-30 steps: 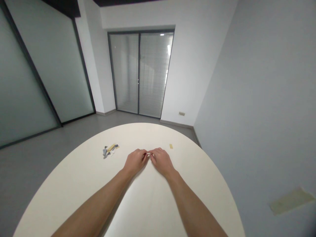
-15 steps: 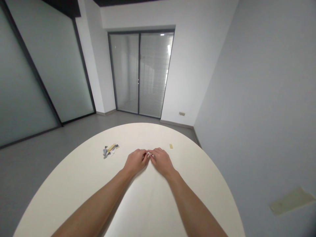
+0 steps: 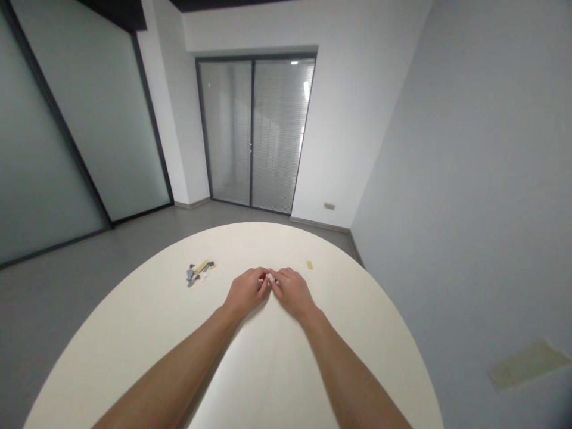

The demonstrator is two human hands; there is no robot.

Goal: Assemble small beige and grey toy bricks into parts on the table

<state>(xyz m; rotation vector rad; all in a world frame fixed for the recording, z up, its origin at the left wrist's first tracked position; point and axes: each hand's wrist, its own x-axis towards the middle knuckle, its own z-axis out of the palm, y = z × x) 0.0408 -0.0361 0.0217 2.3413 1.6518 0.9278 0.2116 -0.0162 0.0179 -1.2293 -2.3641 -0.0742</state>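
Near the middle of the round white table point(image 3: 277, 369), my left hand point(image 3: 247, 290) and my right hand point(image 3: 291, 290) meet at the fingertips. Between them is a small white piece point(image 3: 270, 278), mostly covered by the fingers; its exact shape is too small to tell. Both hands are closed, thumbs and fingers pinched on it from either side. To the left lies a loose pile of small building-brick pieces point(image 3: 202, 268) in grey, yellow, dark blue and white, apart from my hands.
A small yellow strip point(image 3: 310, 264) lies flat on the table, right of my right hand. Beyond the table edge are a glass door point(image 3: 252, 131), frosted panels point(image 3: 89, 107) on the left and a plain wall point(image 3: 469, 179) on the right, with a tape piece point(image 3: 529, 363) stuck to it.
My fingers have shifted very slightly around the white piece, and a little more of it shows. The pile and the yellow strip have stayed where they were.
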